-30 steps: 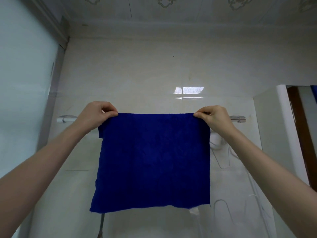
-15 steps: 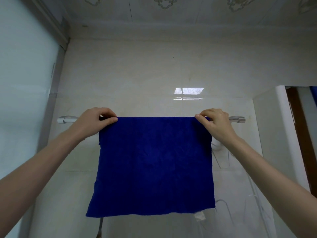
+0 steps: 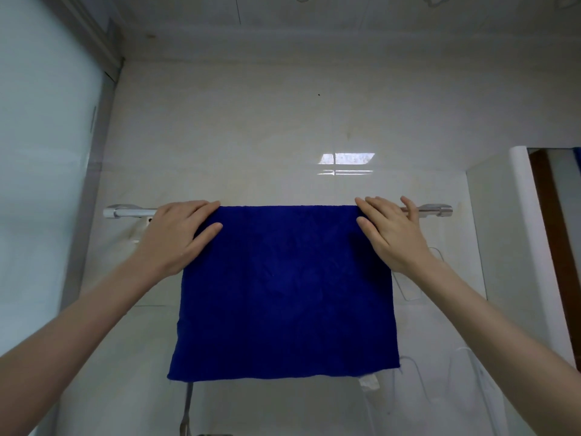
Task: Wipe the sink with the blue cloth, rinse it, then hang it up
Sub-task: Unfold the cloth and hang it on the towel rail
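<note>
The blue cloth hangs flat over a chrome towel bar on the tiled wall, with its top edge folded across the bar. My left hand lies flat on the cloth's upper left corner, fingers stretched out. At the upper right corner rests my right hand, fingers apart, some over the bar. Neither hand pinches the fabric. A small white tag shows below the cloth's lower right edge. The sink is out of view.
A frosted glass panel stands at the left. A white cabinet side and a brown door edge are at the right. Clear wall hooks sit low right. A metal strip hangs below the cloth.
Both hands lowered the cloth onto the bar, let go of the pinched top corners, and now lie flat on it with their fingers spread.
</note>
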